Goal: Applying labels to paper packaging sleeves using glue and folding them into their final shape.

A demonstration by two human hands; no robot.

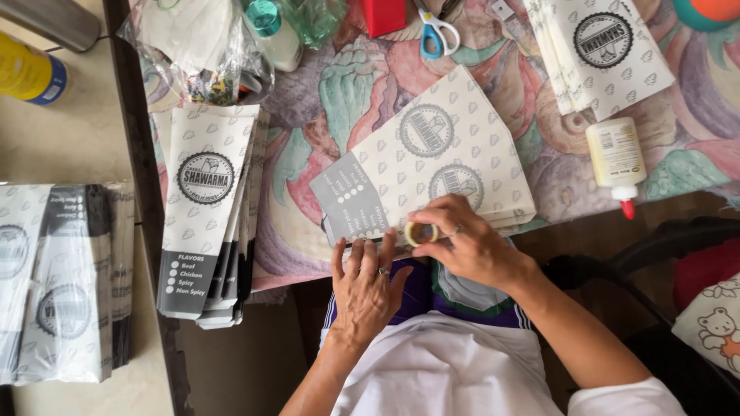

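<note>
Left hand [366,285] lies flat, fingers spread, pressing the printed white-and-grey paper sleeves [432,166]; right hand [462,243] pinches a small yellowish tape roll [421,233] just above the sleeves' near edge

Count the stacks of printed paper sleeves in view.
4. One under both hands, one at the table's left edge, one at the top right, one on the floor, far left. More may lie outside the picture.

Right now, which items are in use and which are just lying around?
In use: left hand flat on the near edge of the printed paper sleeve stack; right hand holding a small tape roll.

Lying about: scissors, glue bottle, finished sleeve pile, yellow can.
</note>
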